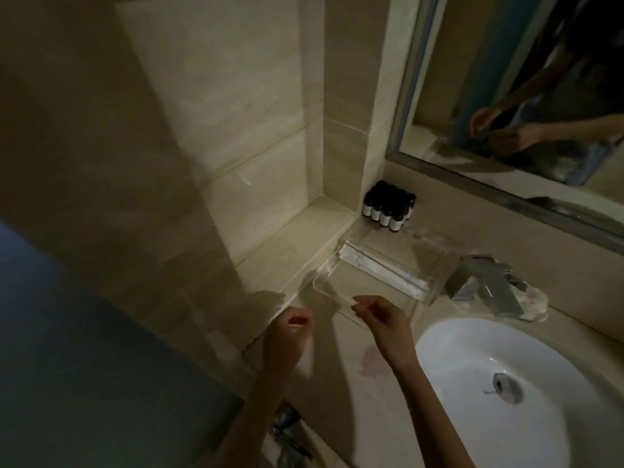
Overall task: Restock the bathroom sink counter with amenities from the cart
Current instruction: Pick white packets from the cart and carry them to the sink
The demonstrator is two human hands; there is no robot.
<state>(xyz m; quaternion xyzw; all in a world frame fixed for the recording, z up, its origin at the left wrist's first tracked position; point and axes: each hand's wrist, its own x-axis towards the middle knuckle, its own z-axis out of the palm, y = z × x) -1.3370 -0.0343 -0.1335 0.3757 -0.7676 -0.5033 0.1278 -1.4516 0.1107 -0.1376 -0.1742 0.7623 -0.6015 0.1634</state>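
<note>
Plainly the tray (317, 288) is the weak spot: it is clear, hard to see in this dim light, and lies on the counter (337, 393) with its front rim under the right hand (380, 320), so I judge that a careless nudge could slide it toward the sink (472, 346) or knock it against the faucet (486, 282) just beside its right end. A second risk is the bottles (388, 206), packed tight in the counter's back left corner; a sleeve or a shifted tray could topple them like skittles. The left hand (292, 327) hovers over the counter's left edge with fingers curled, and I cannot tell whether it holds anything. The right hand's thumb and forefinger are close together above the tray's rim, and whether they pinch something thin is also unclear. By count there are one tray, one faucet, one sink and two hands. The bottles show roughly eight caps, though the block hides its back row. The white packets (381, 272) lying along the tray's back wall number several, too blurred to count.
</note>
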